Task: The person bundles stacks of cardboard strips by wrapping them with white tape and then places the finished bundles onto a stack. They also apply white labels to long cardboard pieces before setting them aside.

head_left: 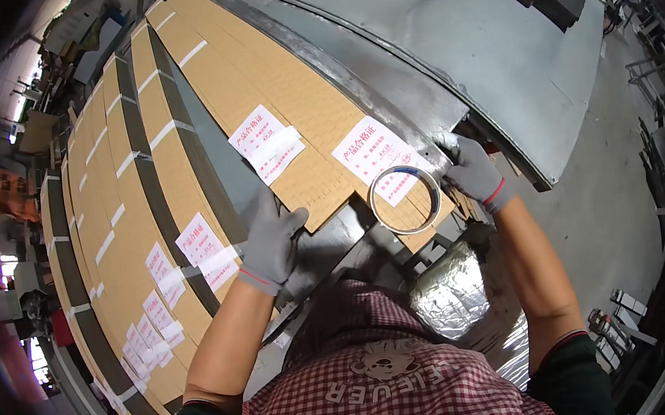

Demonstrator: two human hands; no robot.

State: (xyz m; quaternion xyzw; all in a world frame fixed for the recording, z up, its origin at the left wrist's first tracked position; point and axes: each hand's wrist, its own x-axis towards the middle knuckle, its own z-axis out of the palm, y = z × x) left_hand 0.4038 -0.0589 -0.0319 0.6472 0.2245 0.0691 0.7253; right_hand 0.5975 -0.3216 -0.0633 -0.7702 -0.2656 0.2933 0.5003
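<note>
Two long brown cardboard-faced strips lie side by side in front of me, the left one [309, 181] ending farther away than the right one [343, 117]. My left hand [270, 242], in a grey glove, grips the near left corner of the left strip, thumb on top. My gloved right hand [476, 174] has its fingers bent around the right edge of the right strip; the fingertips are partly hidden. A thin ring-shaped tape roll [434, 195] rests on the near end of the right strip, overlapping a white label [375, 150] with red print. Another such label [260, 138] is taped to the left strip.
Several similar brown packs [169, 156], banded with white tape and labelled, lie in rows to the left. A large grey metal sheet [412, 37] spreads beyond the strips. Crumpled silver foil [451, 292] is near my apron. Grey floor [586, 148] shows at right.
</note>
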